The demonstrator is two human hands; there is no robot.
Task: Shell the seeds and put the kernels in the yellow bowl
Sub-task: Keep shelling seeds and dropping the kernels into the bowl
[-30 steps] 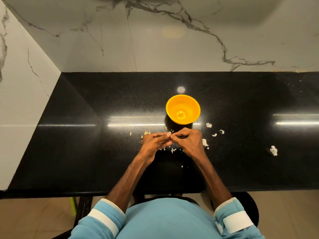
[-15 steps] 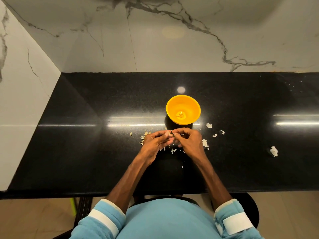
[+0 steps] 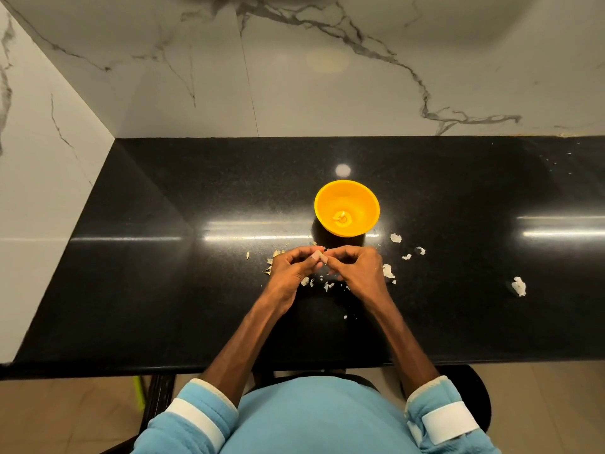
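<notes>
The yellow bowl [image 3: 347, 191] stands on the black counter with a few pale kernels [image 3: 341, 217] at its bottom. Just in front of it my left hand [image 3: 291, 268] and my right hand [image 3: 357, 267] meet fingertip to fingertip. Both pinch one small seed [image 3: 322, 257] between thumbs and forefingers; most of the seed is hidden by the fingers. Pale shell scraps [image 3: 388, 271] lie around and under both hands.
The black counter [image 3: 196, 290] runs left to a marble side wall and back to a marble wall. A larger pale shell piece [image 3: 519, 286] lies far right. More scraps [image 3: 395, 237] sit right of the bowl. A dark stool [image 3: 474, 388] shows below the counter edge.
The hands stay joined in front of the bowl; the fingers have shifted slightly around the seed. Bowl and scraps have not moved.
</notes>
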